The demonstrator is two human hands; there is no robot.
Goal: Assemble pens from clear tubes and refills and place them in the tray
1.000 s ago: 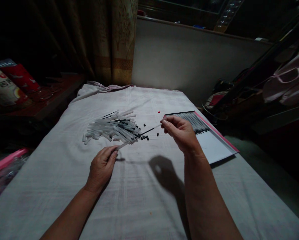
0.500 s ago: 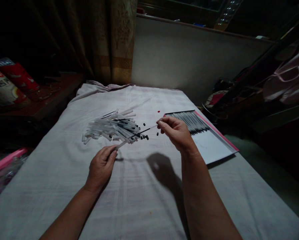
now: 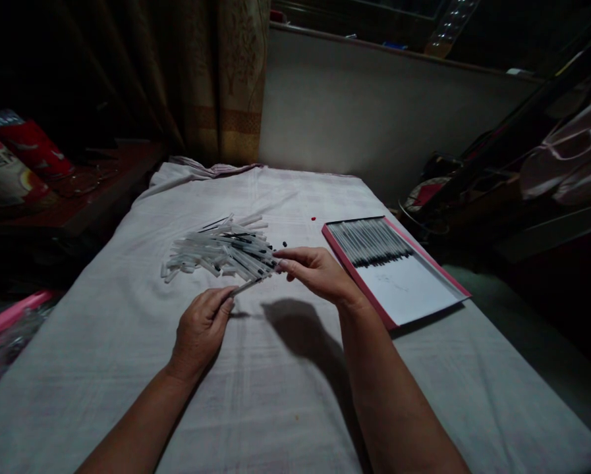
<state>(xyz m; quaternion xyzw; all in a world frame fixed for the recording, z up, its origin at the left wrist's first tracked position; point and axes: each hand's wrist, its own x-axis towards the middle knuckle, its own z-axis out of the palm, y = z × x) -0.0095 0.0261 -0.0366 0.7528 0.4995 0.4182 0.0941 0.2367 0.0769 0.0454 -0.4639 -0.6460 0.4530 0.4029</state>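
My left hand point(image 3: 203, 326) is closed round the near end of a clear pen barrel point(image 3: 248, 286), which points up and to the right. A dark refill shows inside the barrel toward its far end. My right hand point(image 3: 315, 271) is just beyond that end, thumb and forefinger nearly together at the right edge of the pile. What lies between those fingertips is too small to make out. The pile of clear pen barrels and black refills point(image 3: 216, 249) lies loose on the cloth. A small black plug point(image 3: 284, 244) rests beside it; others are hidden by my right hand.
On the right, a shallow pink-edged box point(image 3: 423, 289) holds a row of pens point(image 3: 369, 240) with black tips. One small red plug point(image 3: 313, 218) lies on the white cloth point(image 3: 275, 395). Left of the bed stands a dark table point(image 3: 122, 171) with packages point(image 3: 33, 148).
My right hand has moved left and down toward the barrel, and the long exposed stretch of refill no longer shows. My left hand has stayed in place.
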